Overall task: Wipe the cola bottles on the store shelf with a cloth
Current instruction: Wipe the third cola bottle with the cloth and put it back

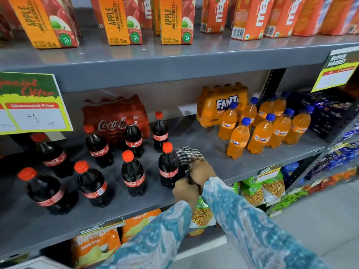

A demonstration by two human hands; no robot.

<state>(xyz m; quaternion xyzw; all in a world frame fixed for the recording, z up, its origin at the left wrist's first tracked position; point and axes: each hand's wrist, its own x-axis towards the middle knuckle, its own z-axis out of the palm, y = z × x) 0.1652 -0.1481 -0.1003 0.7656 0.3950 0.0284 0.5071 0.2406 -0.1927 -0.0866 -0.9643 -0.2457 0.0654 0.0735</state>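
Note:
Several small cola bottles with red caps stand on the grey middle shelf (204, 144). The rightmost front cola bottle (168, 167) is upright near the shelf's front edge. My left hand (185, 191) grips this bottle low on its right side. My right hand (202, 169) presses a black-and-white checked cloth (189, 155) against the bottle's right side, just below its cap. Another front-row cola bottle (133, 175) stands to its left, apart from it. Both arms wear blue patterned sleeves.
A shrink-wrapped cola pack (114, 117) sits at the back. Orange soda bottles (260, 133) and their pack (219, 103) fill the right side. Juice cartons (116, 20) line the shelf above, snack bags (97, 245) the shelf below. A price card (33, 105) hangs at left.

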